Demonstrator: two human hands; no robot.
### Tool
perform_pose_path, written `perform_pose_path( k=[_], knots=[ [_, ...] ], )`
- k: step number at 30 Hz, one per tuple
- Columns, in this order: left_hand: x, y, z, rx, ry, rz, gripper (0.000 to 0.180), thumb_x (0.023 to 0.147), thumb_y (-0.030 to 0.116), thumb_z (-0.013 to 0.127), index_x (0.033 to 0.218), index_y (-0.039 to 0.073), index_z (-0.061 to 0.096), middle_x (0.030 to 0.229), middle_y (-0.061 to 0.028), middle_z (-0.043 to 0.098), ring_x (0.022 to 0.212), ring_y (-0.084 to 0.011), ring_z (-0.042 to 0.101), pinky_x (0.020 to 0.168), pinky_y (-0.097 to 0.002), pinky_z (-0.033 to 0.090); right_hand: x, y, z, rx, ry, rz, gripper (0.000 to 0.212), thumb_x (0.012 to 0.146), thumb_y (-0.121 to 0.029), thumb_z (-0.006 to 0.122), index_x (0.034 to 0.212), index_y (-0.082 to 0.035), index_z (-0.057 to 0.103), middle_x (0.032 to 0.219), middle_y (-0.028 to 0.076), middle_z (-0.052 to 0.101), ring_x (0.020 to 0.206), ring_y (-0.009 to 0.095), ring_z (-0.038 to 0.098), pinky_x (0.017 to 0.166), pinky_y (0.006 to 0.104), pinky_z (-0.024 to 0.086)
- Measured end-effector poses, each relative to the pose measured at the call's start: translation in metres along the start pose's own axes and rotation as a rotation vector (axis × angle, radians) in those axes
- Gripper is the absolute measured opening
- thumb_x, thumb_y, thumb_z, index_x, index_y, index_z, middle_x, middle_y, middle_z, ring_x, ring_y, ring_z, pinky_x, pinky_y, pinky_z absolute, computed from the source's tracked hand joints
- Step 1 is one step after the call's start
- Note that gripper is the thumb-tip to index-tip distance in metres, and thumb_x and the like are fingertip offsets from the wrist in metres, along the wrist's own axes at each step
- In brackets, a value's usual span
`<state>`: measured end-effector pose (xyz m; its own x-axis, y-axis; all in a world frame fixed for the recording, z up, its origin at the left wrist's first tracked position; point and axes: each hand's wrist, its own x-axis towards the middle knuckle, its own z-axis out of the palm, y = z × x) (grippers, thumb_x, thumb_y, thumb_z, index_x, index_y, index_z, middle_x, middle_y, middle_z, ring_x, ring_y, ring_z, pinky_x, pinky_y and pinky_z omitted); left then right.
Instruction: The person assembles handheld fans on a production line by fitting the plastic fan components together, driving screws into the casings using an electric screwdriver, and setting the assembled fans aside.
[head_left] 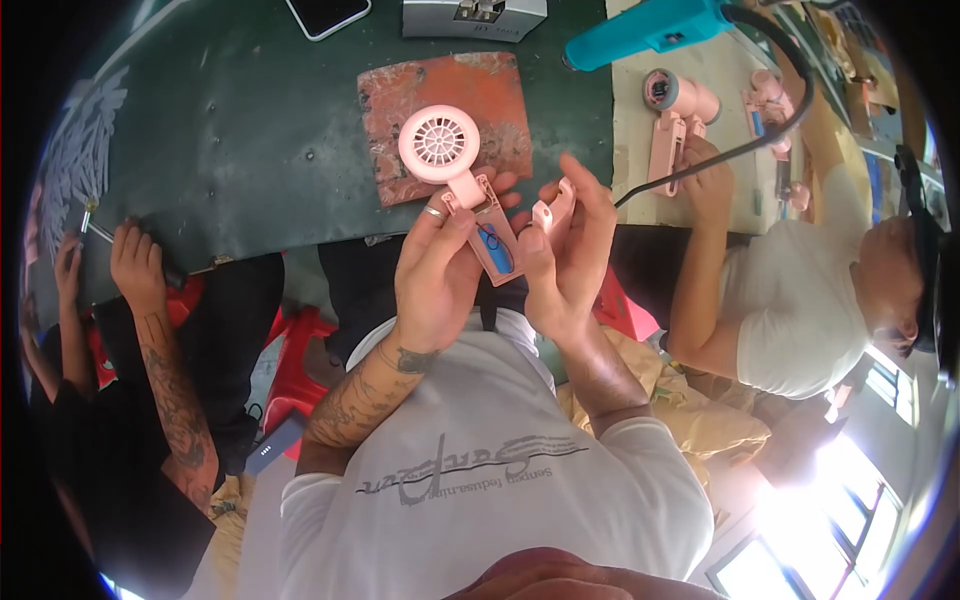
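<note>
My left hand (442, 255) grips a pink handheld fan (440, 143) by its handle, round grille pointing away from me. The handle lies open, and a blue battery cell (494, 247) with thin dark wires shows inside it. In my right hand (575, 250), pinched between thumb and fingers, is a small curved pink plastic piece (555, 204), apart from the handle and just to its right. Part of my left fingers is hidden behind the handle.
Beneath the fan head lies a worn red board (500, 90) on the dark green table (270, 130). A teal electric screwdriver (650, 35) hangs at upper right with its cable. Co-workers sit on both sides; the right one handles another pink fan (668, 150). A phone (328, 12) lies at the back.
</note>
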<state>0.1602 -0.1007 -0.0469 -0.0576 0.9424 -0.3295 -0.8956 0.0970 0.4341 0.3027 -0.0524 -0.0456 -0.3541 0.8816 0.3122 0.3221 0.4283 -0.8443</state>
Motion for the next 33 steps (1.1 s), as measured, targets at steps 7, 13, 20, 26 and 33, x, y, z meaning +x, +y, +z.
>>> perform_pose_path(
  k=[7,13,20,26,33],
  knots=[
    [-0.002,0.002,-0.003,-0.011,-0.019,-0.022,0.043,0.110,0.022,0.047,0.146,-0.001,0.046,0.146,-0.0184,0.054,0.132,-0.0262,0.056,0.112,-0.0434,0.046,0.000,-0.007,0.005,0.025,0.047,0.056,0.061,0.092,-0.014,0.071,0.144,0.003,0.044,0.119,0.018,0.052,0.104,0.026,0.054,0.092,0.0391,0.046],
    [-0.008,0.002,0.003,0.079,-0.033,-0.020,0.046,0.109,0.025,0.050,0.146,-0.003,0.046,0.146,-0.0182,0.054,0.132,-0.0237,0.055,0.113,-0.0410,0.043,0.000,-0.012,0.002,0.006,-0.026,0.108,0.062,0.093,-0.012,0.071,0.146,0.002,0.043,0.116,0.013,0.051,0.101,0.020,0.052,0.091,0.0346,0.046],
    [-0.016,0.004,0.003,0.276,-0.145,-0.018,0.048,0.108,0.026,0.053,0.143,-0.007,0.049,0.142,-0.0137,0.054,0.130,-0.0198,0.053,0.112,-0.0356,0.040,-0.001,-0.019,0.001,0.417,-0.004,0.281,0.058,0.094,-0.012,0.073,0.144,0.002,0.046,0.120,0.016,0.062,0.108,0.018,0.064,0.093,0.0336,0.051],
    [-0.018,0.006,0.020,0.699,-0.169,0.147,0.039,0.101,0.010,0.057,0.135,-0.008,0.057,0.139,-0.0172,0.050,0.128,-0.0258,0.053,0.109,-0.0371,0.041,-0.001,-0.028,-0.012,0.604,0.073,0.334,0.054,0.093,-0.009,0.076,0.138,0.003,0.048,0.115,0.014,0.069,0.104,0.015,0.067,0.088,0.0298,0.055],
    [-0.003,0.014,0.042,1.225,-0.435,0.473,0.058,0.092,0.019,0.071,0.142,-0.006,0.053,0.153,-0.0255,0.043,0.138,-0.0417,0.048,0.115,-0.0466,0.038,-0.021,-0.018,-0.039,0.464,0.428,0.024,0.039,0.092,-0.008,0.075,0.121,0.002,0.051,0.109,0.012,0.065,0.098,0.015,0.065,0.084,0.0317,0.055]
  ],
)
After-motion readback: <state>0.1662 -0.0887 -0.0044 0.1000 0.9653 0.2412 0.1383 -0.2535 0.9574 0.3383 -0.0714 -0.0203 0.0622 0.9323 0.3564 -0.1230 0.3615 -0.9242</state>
